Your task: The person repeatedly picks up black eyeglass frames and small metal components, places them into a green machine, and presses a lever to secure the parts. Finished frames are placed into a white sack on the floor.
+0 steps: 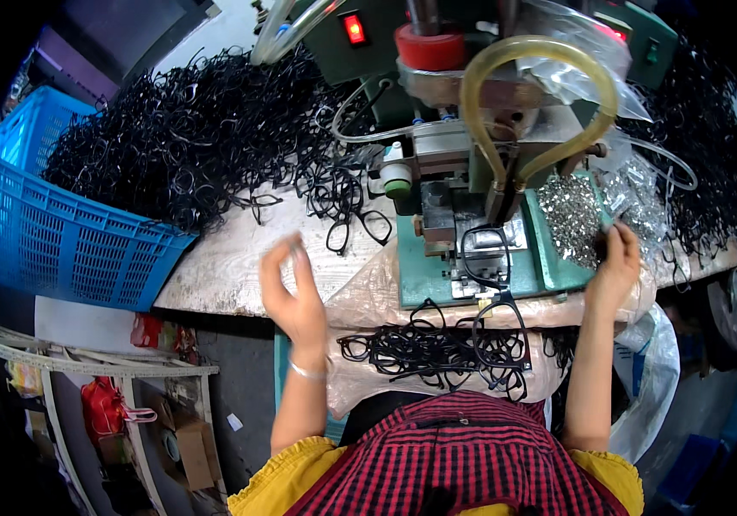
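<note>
My left hand [295, 297] is raised over the near edge of the worktable, left of the machine. Its thumb and forefinger curve toward each other in a pinch; anything between the tips is too small to make out. My right hand [616, 268] reaches to the right edge of a green tray of small shiny metal parts [568, 219]. Its fingers are drawn together, and what they hold, if anything, is unclear. Between the hands, a black eyeglass frame [463, 251] rests at the green bench machine [413, 279], under its head. Neither hand touches this frame.
A big heap of black eyeglass frames [188, 129] spreads behind a blue plastic crate [85, 241]. More frames [420, 353] lie on plastic sheeting before me. A yellowish hose [472, 86] loops over the machine. Clear plastic bags [639, 202] sit beyond the metal parts.
</note>
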Demonstrator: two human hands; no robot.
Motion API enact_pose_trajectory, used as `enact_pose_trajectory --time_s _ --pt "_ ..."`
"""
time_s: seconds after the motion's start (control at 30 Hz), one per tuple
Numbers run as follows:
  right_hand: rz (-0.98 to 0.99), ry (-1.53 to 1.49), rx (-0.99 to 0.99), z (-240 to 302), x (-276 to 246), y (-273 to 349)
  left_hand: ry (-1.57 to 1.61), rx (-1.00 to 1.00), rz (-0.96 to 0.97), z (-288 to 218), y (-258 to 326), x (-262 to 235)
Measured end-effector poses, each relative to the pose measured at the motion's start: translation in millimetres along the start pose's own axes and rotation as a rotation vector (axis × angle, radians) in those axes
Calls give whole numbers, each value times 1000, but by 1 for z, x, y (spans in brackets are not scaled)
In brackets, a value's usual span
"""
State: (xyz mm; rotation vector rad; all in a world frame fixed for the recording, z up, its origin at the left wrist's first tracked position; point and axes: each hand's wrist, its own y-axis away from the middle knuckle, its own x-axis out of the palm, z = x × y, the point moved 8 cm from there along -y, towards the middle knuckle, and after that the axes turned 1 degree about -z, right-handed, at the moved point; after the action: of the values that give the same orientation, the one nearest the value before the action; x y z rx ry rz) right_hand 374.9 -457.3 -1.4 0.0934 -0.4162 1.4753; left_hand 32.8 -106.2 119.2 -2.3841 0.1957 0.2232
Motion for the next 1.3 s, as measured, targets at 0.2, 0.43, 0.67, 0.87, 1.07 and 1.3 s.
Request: enact_pose_trajectory --time_s 0.2,0.43,0.67,0.87,1.07,1.3 --pt "218 145 -103 24 91 10 -597 394 279 64 -71 70" --pt "255 603 -301 43 72 18 -955 464 649 148 -91 113" --pt "251 743 -384 79 31 51 -696 392 565 126 -75 75" --pt "615 448 -571 130 141 68 -97 47 273 84 -69 64" --pt "526 121 -214 90 164 83 506 -462 127 86 17 67" --pt "603 -44 -41 101 176 95 815 377 328 -132 -35 50"
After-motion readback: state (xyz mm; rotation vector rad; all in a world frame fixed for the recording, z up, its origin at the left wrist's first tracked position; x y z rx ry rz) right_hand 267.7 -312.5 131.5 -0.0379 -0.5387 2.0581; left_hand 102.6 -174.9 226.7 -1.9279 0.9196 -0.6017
